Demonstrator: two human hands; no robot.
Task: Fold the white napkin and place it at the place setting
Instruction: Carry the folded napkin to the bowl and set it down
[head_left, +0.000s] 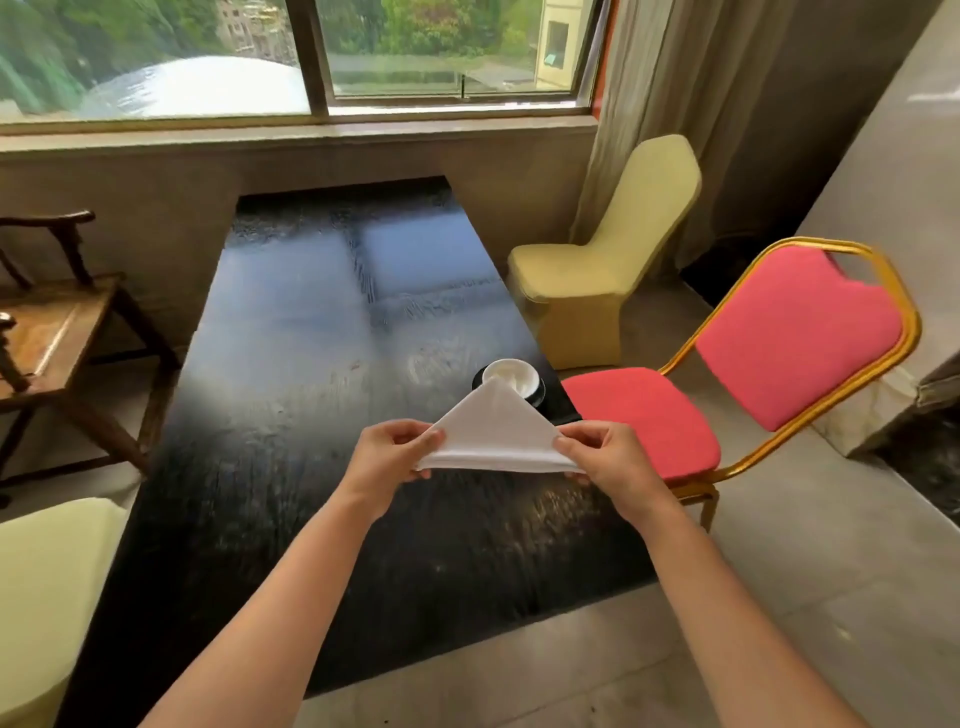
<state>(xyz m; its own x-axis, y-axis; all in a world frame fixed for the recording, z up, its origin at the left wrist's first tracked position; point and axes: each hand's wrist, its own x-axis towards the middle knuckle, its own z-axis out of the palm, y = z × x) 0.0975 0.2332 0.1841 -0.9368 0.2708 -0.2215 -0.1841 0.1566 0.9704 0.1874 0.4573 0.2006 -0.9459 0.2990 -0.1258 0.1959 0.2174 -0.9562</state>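
Note:
The white napkin (493, 431) is folded into a triangle with its tip pointing away from me, held in the air above the dark table (311, 364). My left hand (387, 457) pinches its left corner and my right hand (605, 460) pinches its right corner. Just beyond the tip, near the table's right edge, a white bowl (511, 375) sits on a dark saucer (540, 395); the napkin hides part of both.
A red chair with a gold frame (779, 343) stands right of the table, a yellow-covered chair (597, 270) behind it. A wooden chair (52, 332) is at the left and another yellow seat (47, 582) at the lower left. A window wall lies beyond the table.

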